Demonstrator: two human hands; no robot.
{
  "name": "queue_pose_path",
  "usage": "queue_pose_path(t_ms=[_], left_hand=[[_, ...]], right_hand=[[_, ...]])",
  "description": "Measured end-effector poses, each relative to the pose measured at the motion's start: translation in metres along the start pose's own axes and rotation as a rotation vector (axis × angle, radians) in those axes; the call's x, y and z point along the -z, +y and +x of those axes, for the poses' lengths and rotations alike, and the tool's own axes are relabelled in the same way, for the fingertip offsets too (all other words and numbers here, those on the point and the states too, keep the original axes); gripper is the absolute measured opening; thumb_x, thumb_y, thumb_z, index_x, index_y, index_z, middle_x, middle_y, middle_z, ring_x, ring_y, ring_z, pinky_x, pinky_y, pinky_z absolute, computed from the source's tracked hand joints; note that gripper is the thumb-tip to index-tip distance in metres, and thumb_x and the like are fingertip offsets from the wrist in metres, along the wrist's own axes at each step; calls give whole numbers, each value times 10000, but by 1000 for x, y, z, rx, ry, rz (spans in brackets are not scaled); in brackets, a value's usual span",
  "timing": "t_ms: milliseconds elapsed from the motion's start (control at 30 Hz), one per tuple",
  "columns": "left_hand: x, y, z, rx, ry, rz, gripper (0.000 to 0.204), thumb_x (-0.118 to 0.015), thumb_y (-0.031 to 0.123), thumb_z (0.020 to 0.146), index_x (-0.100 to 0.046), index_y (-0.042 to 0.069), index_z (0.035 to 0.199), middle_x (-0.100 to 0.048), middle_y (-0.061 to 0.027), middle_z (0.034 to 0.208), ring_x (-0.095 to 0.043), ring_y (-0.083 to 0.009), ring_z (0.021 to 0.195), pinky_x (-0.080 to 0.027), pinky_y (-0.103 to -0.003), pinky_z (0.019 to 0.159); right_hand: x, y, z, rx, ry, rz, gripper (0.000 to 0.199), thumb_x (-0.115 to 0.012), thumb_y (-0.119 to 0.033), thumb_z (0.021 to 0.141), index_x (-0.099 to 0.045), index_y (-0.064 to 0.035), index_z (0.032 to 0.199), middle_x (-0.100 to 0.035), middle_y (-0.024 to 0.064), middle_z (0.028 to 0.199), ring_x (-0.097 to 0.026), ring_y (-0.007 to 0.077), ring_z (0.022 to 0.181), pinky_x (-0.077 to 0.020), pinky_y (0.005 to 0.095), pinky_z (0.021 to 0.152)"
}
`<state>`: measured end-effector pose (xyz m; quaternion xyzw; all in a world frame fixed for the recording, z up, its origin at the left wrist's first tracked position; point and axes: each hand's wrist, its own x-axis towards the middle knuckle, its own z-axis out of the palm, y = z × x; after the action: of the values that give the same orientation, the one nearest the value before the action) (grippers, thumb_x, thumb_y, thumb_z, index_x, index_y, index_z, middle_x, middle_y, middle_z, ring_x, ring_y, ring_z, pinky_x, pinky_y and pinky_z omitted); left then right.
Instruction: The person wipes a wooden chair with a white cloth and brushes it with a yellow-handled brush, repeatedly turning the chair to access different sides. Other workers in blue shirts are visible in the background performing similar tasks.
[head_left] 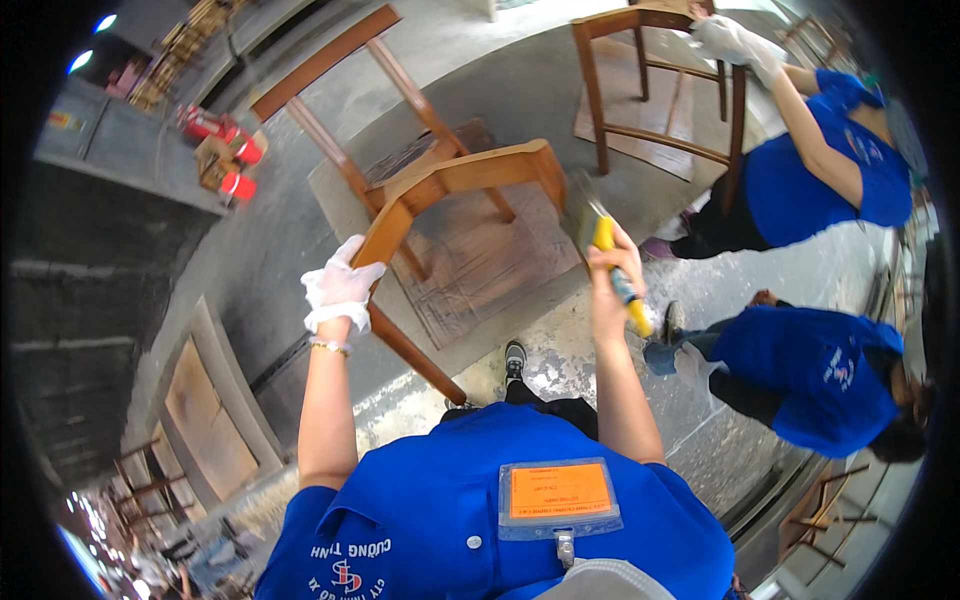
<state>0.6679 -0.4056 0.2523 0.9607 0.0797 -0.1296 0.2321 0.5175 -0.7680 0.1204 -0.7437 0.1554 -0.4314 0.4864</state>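
Pinned low on the blue shirt front, a rectangular orange card in a clear plastic badge sleeve, metal clip at its lower edge. Printed in white on the shirt's lower left, lettering and a small red-and-white emblem. At upper left, on the concrete floor beside a dark grey block, a cluster of red cylindrical cans with white caps around a small brown cardboard box. In the middle, a brown wooden chair frame without a seat panel, tipped over a stained flat mat, one leg slanting down toward the shoe. Left hand in a white cloth glove, grip wrapped and pressed around that slanting leg, a thin bracelet at the wrist just below. Right hand, bare, grip closed around the yellow-handled brush, handle running down and to the right past the wrist, bristles blurred at the chair's near corner rail; touching or just short of the wood, cannot tell. Chair thus between the two hands, gripped on the left, brush at its right end. At upper right, a second brown wooden chair frame standing upright, a co-worker's white-gloved hand on its top. Lower right, another person in a blue shirt crouched near the floor.
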Motion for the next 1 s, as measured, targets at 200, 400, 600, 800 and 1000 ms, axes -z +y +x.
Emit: queue_pose_path(t_ms=[200, 400, 600, 800, 1000], left_hand=[[-7, -12, 7, -104, -7, -29, 615, -797, 400, 899, -682, 132, 1440, -760, -104, 1340, -715, -254, 1228, -501, -317, 1074], [-6, -7, 4, -106, 59, -227, 612, -539, 584, 1077, -703, 108, 1425, -750, -85, 1373, -675, -243, 1314, -455, -324, 1128], [-1, -11, 1, -84, 53, -407, 794, -341, 707, 1096, -700, 84, 1432, -740, -102, 1389, -623, -219, 1380, -357, -299, 1208], [2, -24, 28, -115, -117, -643, 872, -219, 783, 1062, -707, 169, 1445, -704, -115, 1445, -574, -278, 1407, -278, -369, 1245], [25, -15, 22, -96, -480, -825, 894, -269, 793, 1052, -695, 117, 1452, -505, -123, 1658, -536, -276, 1453, -231, -455, 1292]], right_hand=[[-160, -48, 33, 436, -217, -73, 142, -748, 29, 804, -693, -101, 802, -731, 166, 1354, -726, 350, 1244, -625, 361, 976], [-204, -51, -2, -205, -764, 599, 175, -789, 89, 828, -687, -48, 786, -725, 191, 1313, -674, 291, 1271, -524, 405, 1066], [-199, -37, 13, -31, -346, 273, 194, -803, 97, 830, -677, -38, 769, -728, 179, 1285, -684, 302, 1252, -530, 410, 1066], [-182, -98, -3, -310, -815, 984, 183, -805, 56, 851, -676, -41, 764, -697, 204, 1356, -673, 297, 1249, -528, 401, 1064], [-134, -117, -69, 593, -1056, 319, 172, -686, -165, 867, -608, -92, 731, -745, 39, 1369, -645, 284, 1376, -514, 416, 1168]])
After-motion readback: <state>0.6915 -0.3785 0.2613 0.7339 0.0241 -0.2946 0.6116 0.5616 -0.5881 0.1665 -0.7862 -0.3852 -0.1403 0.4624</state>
